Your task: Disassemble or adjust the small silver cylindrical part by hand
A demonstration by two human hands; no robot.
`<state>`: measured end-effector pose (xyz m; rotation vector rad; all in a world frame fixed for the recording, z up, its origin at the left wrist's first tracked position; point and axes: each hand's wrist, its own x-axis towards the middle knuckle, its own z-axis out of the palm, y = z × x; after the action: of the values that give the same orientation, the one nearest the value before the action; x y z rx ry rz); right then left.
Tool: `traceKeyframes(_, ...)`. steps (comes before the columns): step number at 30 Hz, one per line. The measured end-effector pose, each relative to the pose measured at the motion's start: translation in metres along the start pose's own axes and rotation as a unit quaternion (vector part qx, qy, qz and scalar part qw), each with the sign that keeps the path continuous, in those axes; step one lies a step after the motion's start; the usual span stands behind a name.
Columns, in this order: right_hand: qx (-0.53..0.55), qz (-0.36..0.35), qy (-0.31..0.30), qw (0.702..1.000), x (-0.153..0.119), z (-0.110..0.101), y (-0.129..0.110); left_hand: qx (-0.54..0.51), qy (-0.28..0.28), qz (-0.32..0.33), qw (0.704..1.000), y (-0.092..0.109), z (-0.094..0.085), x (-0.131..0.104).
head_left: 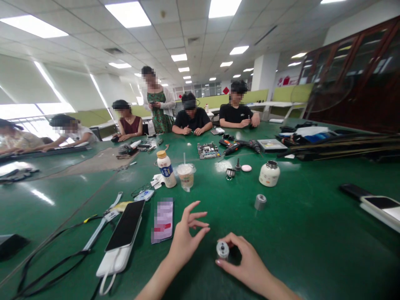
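Note:
In the head view, my right hand is closed around a small silver metal cylinder, thumb on the near side and index finger on the far side. The cylinder's round end, with dark holes in it, faces up toward me. To its left, my left hand hovers over the table with fingers spread and nothing in them. A second silver cylinder stands on the green table beyond my right hand. Left of my left hand lies a phone with a pinkish screen.
A white bottle, a plastic cup with a straw and a cream-coloured flask stand farther back. At left, a dark phone rests on a white power bank beside straps. A circuit board and several people are beyond.

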<state>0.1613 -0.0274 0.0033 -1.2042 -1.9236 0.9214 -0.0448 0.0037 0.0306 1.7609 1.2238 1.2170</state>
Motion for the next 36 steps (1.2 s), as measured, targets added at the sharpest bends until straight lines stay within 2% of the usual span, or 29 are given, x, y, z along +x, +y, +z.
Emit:
traceKeyframes(3,0.001,0.005,0.001,1.0,0.001,0.0,0.0,0.01,-0.043,-0.037,0.998,-0.018,-0.003,0.003)
traceKeyframes(6,-0.001,0.008,0.0,1.0,0.001,0.0,0.0,0.04,-0.061,-0.029,0.997,-0.027,-0.001,0.001)
traceKeyframes(9,-0.002,0.01,-0.001,1.0,0.0,-0.001,-0.001,0.1,-0.035,0.0,0.994,-0.03,0.0,-0.001)
traceKeyframes(12,0.0,0.008,-0.002,1.0,-0.001,-0.001,-0.001,0.124,-0.007,-0.01,0.992,-0.029,0.001,-0.001)
traceKeyframes(15,-0.001,0.007,-0.001,1.0,0.0,-0.001,-0.001,0.081,-0.004,-0.016,0.997,-0.019,0.004,-0.001)
traceKeyframes(18,-0.006,0.009,0.001,1.0,0.001,0.0,-0.001,0.022,-0.004,0.005,1.0,0.001,0.009,-0.004)
traceKeyframes(23,-0.008,0.004,-0.002,1.0,0.001,-0.001,-0.003,0.011,-0.055,0.028,0.998,0.029,0.013,-0.012)
traceKeyframes(32,0.004,-0.007,0.005,1.0,0.001,0.0,-0.002,0.083,-0.095,0.033,0.992,0.032,0.013,-0.017)
traceKeyframes(36,0.007,-0.008,0.005,1.0,0.001,0.001,-0.001,0.104,-0.119,0.074,0.985,0.035,0.01,-0.022)
